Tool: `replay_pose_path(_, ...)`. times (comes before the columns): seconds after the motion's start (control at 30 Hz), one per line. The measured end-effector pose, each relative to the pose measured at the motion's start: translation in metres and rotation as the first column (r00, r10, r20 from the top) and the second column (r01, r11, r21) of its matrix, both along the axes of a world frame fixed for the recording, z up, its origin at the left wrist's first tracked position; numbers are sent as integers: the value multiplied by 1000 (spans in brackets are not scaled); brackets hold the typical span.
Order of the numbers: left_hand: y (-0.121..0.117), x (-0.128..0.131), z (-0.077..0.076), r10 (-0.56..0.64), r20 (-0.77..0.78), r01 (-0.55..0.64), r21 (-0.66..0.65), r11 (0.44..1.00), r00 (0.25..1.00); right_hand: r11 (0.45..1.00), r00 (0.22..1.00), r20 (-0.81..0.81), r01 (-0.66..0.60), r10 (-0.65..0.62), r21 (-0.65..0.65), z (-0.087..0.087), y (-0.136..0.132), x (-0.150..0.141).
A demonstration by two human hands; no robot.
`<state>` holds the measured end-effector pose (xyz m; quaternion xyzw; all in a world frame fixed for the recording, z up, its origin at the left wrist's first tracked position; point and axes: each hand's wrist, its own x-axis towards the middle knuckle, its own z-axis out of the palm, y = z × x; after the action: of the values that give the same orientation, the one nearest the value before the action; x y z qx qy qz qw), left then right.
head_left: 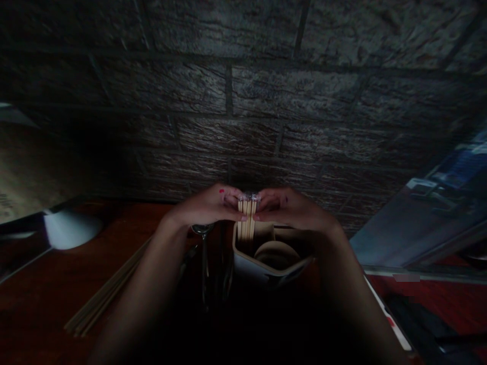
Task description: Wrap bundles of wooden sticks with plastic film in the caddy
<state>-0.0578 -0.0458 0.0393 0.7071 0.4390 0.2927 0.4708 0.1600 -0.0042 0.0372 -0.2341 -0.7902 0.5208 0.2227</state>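
Note:
A bundle of light wooden chopsticks (247, 218) stands upright between my hands, its upper end in what looks like clear plastic. From the left, my left hand (216, 205) pinches the bundle with its thumb across the front. My right hand (287, 207) grips it from the other side in the same way. The lower ends of the chopsticks reach into the left part of a pale container (266, 268) with a light rim and a divider. In that container lies a round, bowl-like thing (277, 253).
Left of the container lies a metal ladle (204, 253) among dim utensils. Several long thin sticks (106, 294) rest on the reddish-brown table (41, 294). Farther left is a white rounded object (70, 230). A stone-block wall (251, 132) rises close behind; a pale panel (403, 223) stands right.

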Motion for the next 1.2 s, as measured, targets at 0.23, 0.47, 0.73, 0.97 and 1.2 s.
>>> replay_pose_path(0.23,2,-3,-3,-15,-33,15,15,1000,999,1000,1000,7,10,-10,20,0,-1,-3)
replay_pose_path(0.47,3,-2,-2,-4,-67,7,41,999,998,999,1000,11,-24,24,26,-3,2,-2)
replay_pose_path(0.73,1,0,-1,-35,-42,38,73,997,999,998,999,24,-42,41,43,-1,1,-3)
replay_pose_path(0.97,1,1,0,-21,24,20,18,1000,999,998,1000,11,-15,15,62,-7,3,-3)
replay_pose_path(1.2,0,0,4,13,2,-13,47,999,1000,999,999,-10,-40,41,20,-3,-1,-5)
